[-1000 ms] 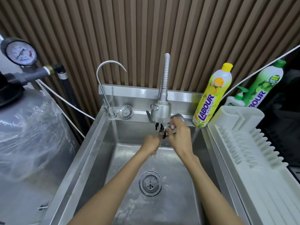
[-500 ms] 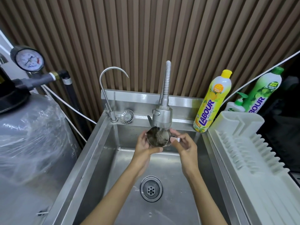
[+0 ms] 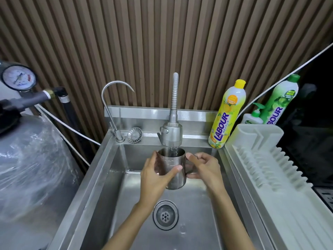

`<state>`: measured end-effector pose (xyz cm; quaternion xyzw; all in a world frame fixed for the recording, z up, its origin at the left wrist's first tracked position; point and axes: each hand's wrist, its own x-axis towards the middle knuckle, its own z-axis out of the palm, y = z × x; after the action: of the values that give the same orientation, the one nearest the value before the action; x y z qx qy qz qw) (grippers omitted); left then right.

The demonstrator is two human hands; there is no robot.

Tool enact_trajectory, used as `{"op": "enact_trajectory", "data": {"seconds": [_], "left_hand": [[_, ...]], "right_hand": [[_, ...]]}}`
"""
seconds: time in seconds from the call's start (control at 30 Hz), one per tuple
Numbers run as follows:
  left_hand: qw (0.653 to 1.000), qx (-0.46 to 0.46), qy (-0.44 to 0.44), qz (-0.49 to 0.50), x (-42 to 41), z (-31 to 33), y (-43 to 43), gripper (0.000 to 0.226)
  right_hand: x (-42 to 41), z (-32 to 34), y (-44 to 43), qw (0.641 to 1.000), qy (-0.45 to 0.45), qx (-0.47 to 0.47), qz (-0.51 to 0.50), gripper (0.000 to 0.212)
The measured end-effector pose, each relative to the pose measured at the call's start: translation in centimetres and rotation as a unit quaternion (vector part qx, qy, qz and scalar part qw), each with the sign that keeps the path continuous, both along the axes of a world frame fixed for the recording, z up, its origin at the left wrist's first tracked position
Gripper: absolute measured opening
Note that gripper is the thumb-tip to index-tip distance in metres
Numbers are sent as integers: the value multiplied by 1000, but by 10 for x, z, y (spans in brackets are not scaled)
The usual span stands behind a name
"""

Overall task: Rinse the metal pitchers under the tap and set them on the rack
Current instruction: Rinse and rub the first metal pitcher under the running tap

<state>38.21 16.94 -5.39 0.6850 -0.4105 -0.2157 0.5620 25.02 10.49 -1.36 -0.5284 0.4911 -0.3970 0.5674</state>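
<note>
Half a second earlier the metal pitcher (image 3: 173,170) was tipped with its mouth toward the camera; it then stood upright directly under the spray tap (image 3: 171,134), water falling into it. The left hand (image 3: 155,175) kept its grip around the body, thumb across the front. The right hand (image 3: 205,168) had its grip on the handle (image 3: 191,171), mostly hidden by its fingers. Right of the tap stood a yellow bottle (image 3: 226,116), a pump bottle (image 3: 254,118), a green bottle (image 3: 281,101) and the white rack (image 3: 270,168), cut off at the edge; left of it, a strainer (image 3: 134,135) and a gooseneck faucet (image 3: 111,105).
</note>
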Motion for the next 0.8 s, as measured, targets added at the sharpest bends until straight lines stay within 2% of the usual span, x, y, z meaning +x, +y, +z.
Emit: {"op": "enact_trajectory", "data": {"seconds": [0.1, 0.17, 0.23, 0.37, 0.47, 0.5, 0.57, 0.67, 0.73, 0.8], "left_hand": [[995, -19, 82, -50, -1, 3, -7, 62], [988, -57, 130, -56, -1, 7, -13, 70], [986, -98, 128, -39, -2, 14, -16, 85], [991, -132, -4, 8, -1, 27, -7, 87], [986, -83, -126, 75, 0, 33, 2, 82], [980, -67, -157, 99, -1, 33, 4, 86], [977, -45, -165, 127, -5, 32, 7, 94], [990, -25, -90, 109, -13, 25, 11, 98], [995, -16, -48, 83, -17, 18, 11, 84], [999, -3, -5, 48, -18, 11, 8, 59]], "right_hand": [[0, 6, -2, 997, 28, -73, -24, 27], [4, 8, 1, 996, -40, -79, -14, 26], [10, 6, 3, 990, -132, -44, 4, 23], [22, -1, -1, 954, -287, 58, 61, 23], [22, -8, -1, 936, -321, 117, 85, 15], [22, -9, 1, 942, -299, 125, 86, 11], [22, -10, 6, 966, -218, 117, 77, 12], [16, -5, 10, 993, -86, 74, 26, 23], [8, 5, 10, 1000, 18, 14, -15, 24], [2, 19, 12, 982, 164, -88, -40, 25]]}}
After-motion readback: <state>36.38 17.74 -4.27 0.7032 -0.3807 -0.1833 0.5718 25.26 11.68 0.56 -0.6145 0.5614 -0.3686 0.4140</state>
